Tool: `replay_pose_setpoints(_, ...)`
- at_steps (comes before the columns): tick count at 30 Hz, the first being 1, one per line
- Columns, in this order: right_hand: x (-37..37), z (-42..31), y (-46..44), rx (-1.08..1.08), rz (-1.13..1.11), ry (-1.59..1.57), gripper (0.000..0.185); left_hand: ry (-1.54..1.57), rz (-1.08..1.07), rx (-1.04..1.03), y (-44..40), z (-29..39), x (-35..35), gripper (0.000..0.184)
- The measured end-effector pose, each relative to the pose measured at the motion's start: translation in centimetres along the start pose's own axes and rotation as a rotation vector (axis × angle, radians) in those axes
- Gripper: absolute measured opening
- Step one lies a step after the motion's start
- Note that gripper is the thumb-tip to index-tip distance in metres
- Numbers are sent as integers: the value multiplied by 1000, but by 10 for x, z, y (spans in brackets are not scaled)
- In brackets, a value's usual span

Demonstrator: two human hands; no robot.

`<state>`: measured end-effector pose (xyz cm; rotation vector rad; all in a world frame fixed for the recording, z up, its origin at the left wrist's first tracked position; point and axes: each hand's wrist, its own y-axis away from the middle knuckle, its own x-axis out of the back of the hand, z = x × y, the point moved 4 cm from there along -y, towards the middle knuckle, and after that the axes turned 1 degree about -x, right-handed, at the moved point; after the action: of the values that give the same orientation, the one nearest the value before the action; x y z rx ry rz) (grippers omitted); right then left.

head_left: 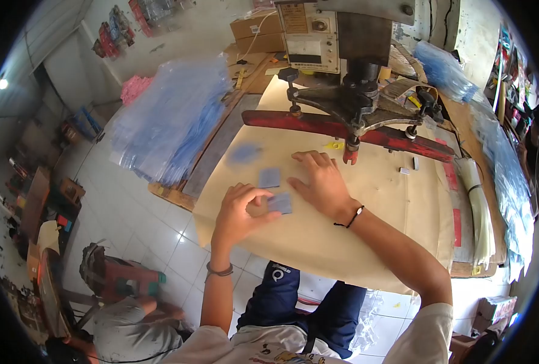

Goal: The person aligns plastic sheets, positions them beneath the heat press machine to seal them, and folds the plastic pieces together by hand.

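My left hand (240, 210) is curled at the left of a small blue-grey square piece (280, 204), its thumb and forefinger pinching the near edge. Just beyond lies a second blue-grey square (269, 178), flat on the tan sheet (366, 236). A blurred bluish patch (244, 153) shows farther left; what it is cannot be made out. My right hand (324, 182) hovers over or rests on the sheet, fingers apart and nothing in them. Past it, a small yellow piece (335, 145) lies under the red bar (348, 129) of a press.
A press head (360, 91) with a control box (311, 39) stands over the table. Stacked blue plastic sheets (172, 115) lie left, more plastic (505, 176) right. Two small blocks (405, 170) sit on the sheet. Another person (130, 327) sits at lower left.
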<state>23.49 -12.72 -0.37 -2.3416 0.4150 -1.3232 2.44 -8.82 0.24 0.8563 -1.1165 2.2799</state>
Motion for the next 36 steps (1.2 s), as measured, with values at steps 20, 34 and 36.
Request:
replay_pose_setpoints(20,1,-10,3,207,-9,-132,10,-40,9,-3,3,2,1,36)
replay_pose_setpoints(34,0,-6,4,166,-52,-177,22,-19,15,14,1,1,-1,32)
replay_pose_setpoints(36,0,-6,4,179,-53,-173,21,-13,15,10,1,1,-1,32)
